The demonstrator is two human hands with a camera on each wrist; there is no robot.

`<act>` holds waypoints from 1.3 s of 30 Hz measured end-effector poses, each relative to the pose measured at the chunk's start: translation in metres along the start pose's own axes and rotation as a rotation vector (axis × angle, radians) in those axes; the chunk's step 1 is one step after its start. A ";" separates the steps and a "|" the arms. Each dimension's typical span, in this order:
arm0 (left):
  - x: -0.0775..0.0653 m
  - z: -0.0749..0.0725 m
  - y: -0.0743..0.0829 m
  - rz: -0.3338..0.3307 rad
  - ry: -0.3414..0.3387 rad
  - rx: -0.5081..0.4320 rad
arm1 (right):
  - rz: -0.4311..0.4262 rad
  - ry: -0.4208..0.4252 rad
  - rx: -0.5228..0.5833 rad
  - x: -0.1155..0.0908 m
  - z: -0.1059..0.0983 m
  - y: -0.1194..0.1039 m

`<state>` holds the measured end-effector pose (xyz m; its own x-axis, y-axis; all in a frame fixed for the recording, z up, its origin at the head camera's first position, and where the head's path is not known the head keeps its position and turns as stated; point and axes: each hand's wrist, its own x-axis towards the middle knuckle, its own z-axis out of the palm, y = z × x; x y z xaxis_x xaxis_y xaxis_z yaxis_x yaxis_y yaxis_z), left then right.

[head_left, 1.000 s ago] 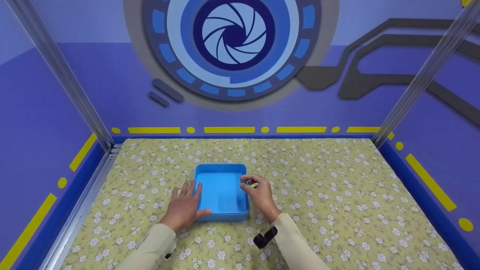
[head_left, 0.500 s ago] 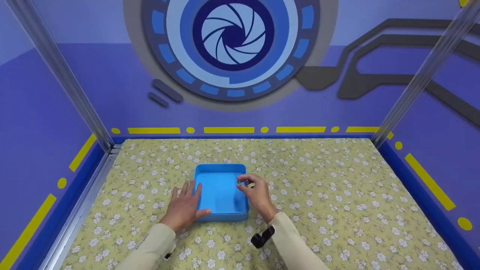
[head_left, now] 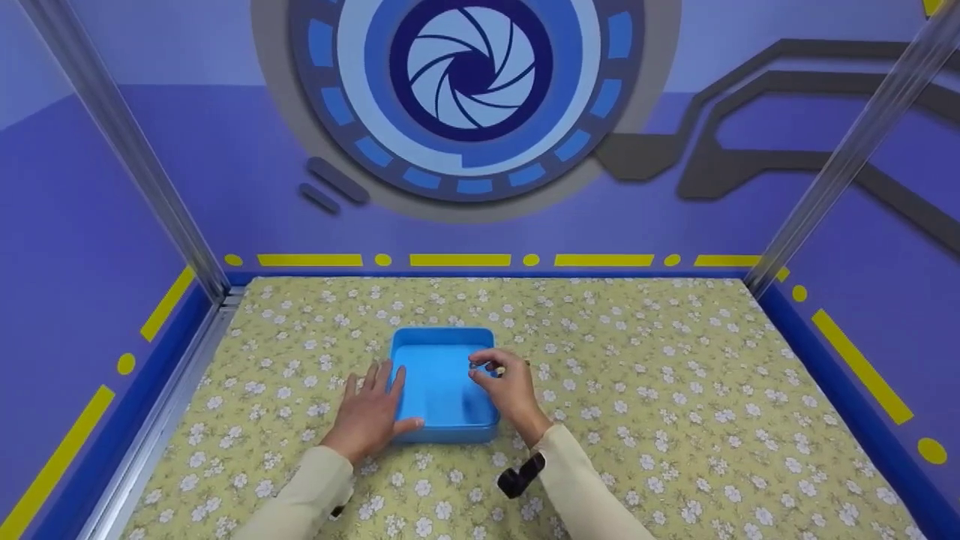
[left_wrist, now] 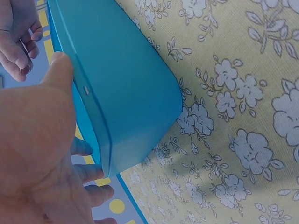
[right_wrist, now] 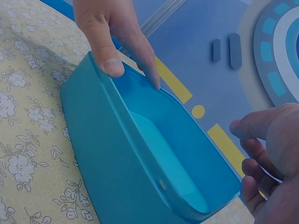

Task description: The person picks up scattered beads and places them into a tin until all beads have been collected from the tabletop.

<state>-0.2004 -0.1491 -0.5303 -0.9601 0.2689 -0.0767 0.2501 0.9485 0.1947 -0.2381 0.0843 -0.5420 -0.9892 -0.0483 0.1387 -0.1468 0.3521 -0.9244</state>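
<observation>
A blue open-topped box (head_left: 442,433) with rounded corners stands on the flowered cloth. My left hand (head_left: 364,416) lies over its left side with fingers nearly straight. In the right wrist view that hand's thumb (right_wrist: 112,67) rests on the rim at a corner. Over the box's right side is my right hand (head_left: 514,386), thumb and index fingertips close together. A tiny greyish, see-through thing (head_left: 474,365) shows between them, too small to name. In the right wrist view the right fingers (right_wrist: 254,126) are curled, and what they pinch is hidden.
Yellow cloth with white flowers (head_left: 660,375) covers the table. Blue-purple panels (head_left: 187,187) stand behind it and at both sides, with metal posts (head_left: 832,157) at the back corners. A dark wrist device (head_left: 521,476) sits on the right sleeve.
My right hand has shifted a little to the left, further over the inside of the box, fingertips still together. My left hand and the box have stayed in place.
</observation>
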 end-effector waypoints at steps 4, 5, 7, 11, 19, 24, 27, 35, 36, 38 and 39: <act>0.001 0.001 0.000 -0.002 -0.001 -0.003 | -0.009 -0.006 -0.009 0.000 0.001 -0.001; 0.001 0.001 0.000 -0.001 -0.001 -0.002 | -0.015 -0.007 -0.006 -0.001 0.001 -0.001; 0.002 0.001 0.000 0.000 -0.003 -0.002 | -0.028 -0.006 -0.002 -0.001 0.002 -0.001; 0.002 0.001 -0.001 0.003 0.002 -0.007 | -0.045 -0.003 0.001 -0.001 0.004 -0.001; 0.002 0.002 0.000 -0.002 0.001 -0.001 | -0.027 -0.004 -0.014 0.000 0.006 -0.003; 0.002 0.002 0.000 -0.003 -0.005 0.003 | -0.026 -0.010 0.001 0.000 0.008 -0.004; 0.002 0.001 0.000 -0.004 -0.007 -0.002 | -0.020 -0.007 0.001 0.000 0.009 -0.004; 0.001 0.000 0.000 -0.003 -0.008 0.000 | -0.035 -0.008 -0.008 0.000 0.011 -0.004; 0.001 0.000 0.000 -0.002 -0.010 0.001 | -0.042 -0.009 -0.009 -0.001 0.011 -0.005; 0.001 0.000 0.000 -0.001 -0.014 0.001 | -0.053 -0.012 -0.009 -0.001 0.011 -0.005; 0.001 0.000 0.000 0.001 -0.014 0.001 | -0.059 -0.013 -0.010 -0.001 0.011 -0.005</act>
<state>-0.2017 -0.1483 -0.5303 -0.9581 0.2718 -0.0907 0.2508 0.9485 0.1934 -0.2364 0.0723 -0.5415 -0.9788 -0.0812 0.1883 -0.2049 0.3573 -0.9112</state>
